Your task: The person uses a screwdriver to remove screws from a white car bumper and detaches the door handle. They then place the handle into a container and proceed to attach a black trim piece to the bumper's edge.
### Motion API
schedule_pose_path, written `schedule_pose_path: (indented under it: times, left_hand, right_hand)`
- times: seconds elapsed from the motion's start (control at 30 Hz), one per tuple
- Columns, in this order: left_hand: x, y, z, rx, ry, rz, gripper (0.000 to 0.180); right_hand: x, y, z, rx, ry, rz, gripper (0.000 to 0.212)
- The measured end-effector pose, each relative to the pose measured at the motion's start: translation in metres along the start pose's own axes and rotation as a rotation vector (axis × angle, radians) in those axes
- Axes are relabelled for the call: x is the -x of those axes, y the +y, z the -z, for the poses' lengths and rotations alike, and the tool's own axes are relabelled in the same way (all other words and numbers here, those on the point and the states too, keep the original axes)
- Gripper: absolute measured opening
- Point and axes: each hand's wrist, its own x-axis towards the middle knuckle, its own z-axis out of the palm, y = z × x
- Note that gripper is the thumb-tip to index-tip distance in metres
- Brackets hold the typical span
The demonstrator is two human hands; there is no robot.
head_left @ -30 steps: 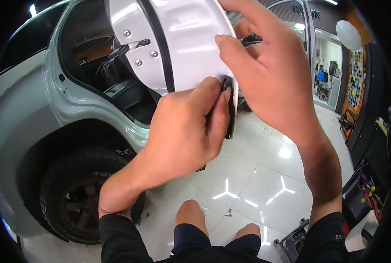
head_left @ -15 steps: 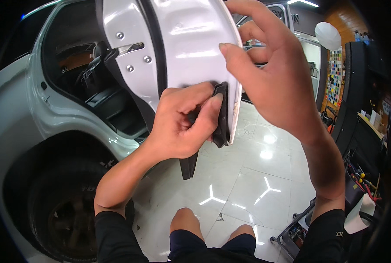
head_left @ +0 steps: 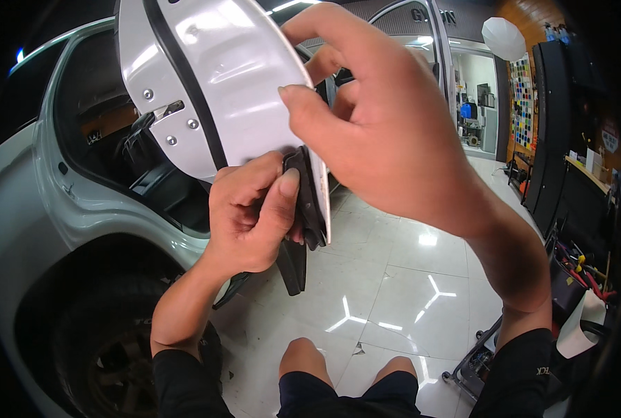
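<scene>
A white car door (head_left: 244, 104) stands swung open, its edge face toward me with a latch slot, several bolts and a dark weatherstrip (head_left: 185, 83) running down it. My left hand (head_left: 248, 219) pinches a black rubber seal (head_left: 309, 198) between thumb and fingers, against the door's lower corner. The seal's inner part is hidden by those fingers. Higher up, my right hand (head_left: 387, 118) wraps the door's right edge, thumb on the near face and fingers partly hidden behind it. Beneath the left hand hangs a black strip (head_left: 292, 268).
The white car body (head_left: 39, 167) with its open doorway and a dark wheel (head_left: 119, 362) stands on the left. A wheeled cart (head_left: 470, 369) with tools is at lower right. Dark cabinets (head_left: 554, 132) line the right side, and glossy tiles (head_left: 387, 292) cover the floor.
The door and both hands have shifted left and slightly down in view, with the surroundings shifting too. Both hands keep their places on the seal and the door edge.
</scene>
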Motion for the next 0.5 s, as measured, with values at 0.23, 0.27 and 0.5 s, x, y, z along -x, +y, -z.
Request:
schedule_pose_path:
  times: [0.23,0.27,0.5]
  left_hand:
    - [0.002,0.011,0.0,-0.124,-0.083,0.037,0.034]
    - [0.002,0.012,-0.002,-0.149,-0.104,0.032,0.036]
    - [0.011,-0.002,-0.012,-0.175,-0.065,0.008,0.03]
  right_hand:
    - [0.002,0.002,0.0,0.016,0.024,0.027,0.028]
    - [0.002,0.002,-0.002,0.012,0.027,0.03,0.028]
    - [-0.002,0.013,-0.004,0.037,0.033,0.071,0.027]
